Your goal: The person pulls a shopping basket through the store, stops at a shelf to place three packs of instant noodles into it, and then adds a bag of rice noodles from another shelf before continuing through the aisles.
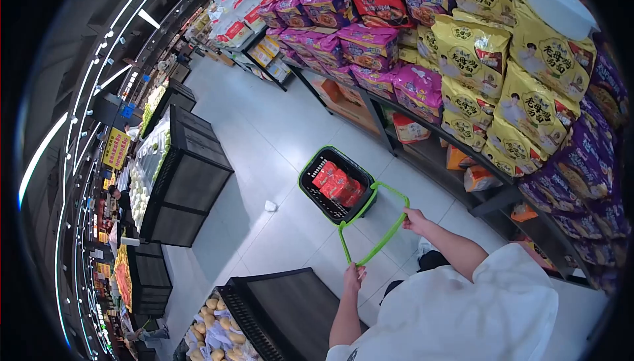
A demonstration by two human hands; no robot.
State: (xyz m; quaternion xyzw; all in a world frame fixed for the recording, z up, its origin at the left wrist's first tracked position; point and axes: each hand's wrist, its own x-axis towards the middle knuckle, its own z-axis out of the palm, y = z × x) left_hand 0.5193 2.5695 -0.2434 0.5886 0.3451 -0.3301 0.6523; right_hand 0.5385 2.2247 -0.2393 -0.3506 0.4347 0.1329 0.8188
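A black shopping basket [309, 188] with a green rim stands on the floor in front of me, and its long green handle [382, 245] is tilted back toward my body. My left hand [355, 275] is closed around one corner of that handle. At the opposite corner, my right hand [414, 219] grips the same handle. Inside the basket lies a red multipack [338, 182] with printed wrapping, probably instant noodles; its label is too small to read.
Stacked yellow noodle packs [470, 54] and purple packs [417, 90] fill the shelf on my right. A potato bin [290, 301] is close on my left, with a black produce stand [195, 173] farther ahead. A crumpled white scrap [271, 206] lies on the tiled floor [247, 130].
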